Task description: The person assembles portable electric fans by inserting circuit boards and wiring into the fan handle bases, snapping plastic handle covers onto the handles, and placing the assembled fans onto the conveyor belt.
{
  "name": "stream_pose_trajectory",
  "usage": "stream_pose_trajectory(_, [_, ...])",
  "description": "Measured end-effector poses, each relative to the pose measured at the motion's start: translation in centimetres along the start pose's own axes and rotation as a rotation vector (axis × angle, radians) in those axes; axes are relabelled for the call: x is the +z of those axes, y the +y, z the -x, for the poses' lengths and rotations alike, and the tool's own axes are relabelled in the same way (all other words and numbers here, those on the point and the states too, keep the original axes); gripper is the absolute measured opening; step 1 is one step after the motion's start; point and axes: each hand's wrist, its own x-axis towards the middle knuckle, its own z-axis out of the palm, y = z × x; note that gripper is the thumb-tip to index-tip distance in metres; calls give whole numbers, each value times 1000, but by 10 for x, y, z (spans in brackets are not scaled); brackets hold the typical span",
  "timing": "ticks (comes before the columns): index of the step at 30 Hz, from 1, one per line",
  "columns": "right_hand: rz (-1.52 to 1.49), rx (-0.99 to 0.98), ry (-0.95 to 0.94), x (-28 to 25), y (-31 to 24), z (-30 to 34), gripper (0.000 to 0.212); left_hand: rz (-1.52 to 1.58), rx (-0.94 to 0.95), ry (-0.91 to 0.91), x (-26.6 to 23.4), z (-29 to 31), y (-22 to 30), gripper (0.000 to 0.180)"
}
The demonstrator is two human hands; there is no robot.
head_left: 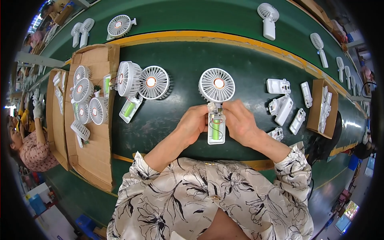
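A white handheld fan [217,85] with an orange ring at its hub lies in front of me, its handle toward me. The handle is uncovered, baring a green battery [216,129] and thin dark and red wires. My left hand [193,125] closes on the left side of the handle just under the fan head. On the other side, my right hand [241,123] pinches at the neck with thumb and fingers. Whatever small part may lie between those right fingertips is hidden.
Two more fans [154,82] lie to the left, beside a cardboard tray [105,160] holding several fan heads. Loose white handle covers [283,110] and a small cardboard box [329,105] are on the right. Beyond the yellow edge, a green belt [204,18] carries finished-looking fans. A co-worker [35,146] sits far left.
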Motion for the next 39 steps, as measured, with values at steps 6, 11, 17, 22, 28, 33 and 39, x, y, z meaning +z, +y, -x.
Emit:
stream_pose_trajectory(6, [76,6,-122,-1,-4,-2,22,-47,4,59,-2,2,0,25])
stream_pose_trajectory(11, [113,18,-161,1,-4,-3,21,-68,26,6,-5,2,-2,23])
stream_pose_trajectory(17, [67,20,-150,4,1,0,19,-267,96,93,-3,-2,-12,23])
stream_pose_trajectory(22, [94,-36,-124,4,3,3,18,-282,108,96,-5,-6,-17,21])
stream_pose_trajectory(28, [114,-40,-114,5,3,5,17,-276,145,84,-1,-5,-19,20])
stream_pose_trajectory(33, [118,71,-115,4,5,2,13,-142,136,89,0,-7,-19,19])
stream_pose_trajectory(39, [61,81,-141,-3,11,1,13,-9,14,-27,-7,-15,-10,22])
